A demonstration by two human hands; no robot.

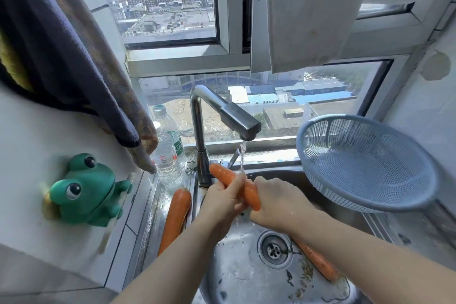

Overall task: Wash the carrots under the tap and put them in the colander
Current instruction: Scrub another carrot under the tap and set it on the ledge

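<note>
Sink (237, 276): carrot (176, 217) left edge, colander (365, 163) right.

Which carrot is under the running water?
The carrot that the left hand and right hand hold below the tap; another carrot lies on the sink's left ledge, a third carrot in the basin.
</note>
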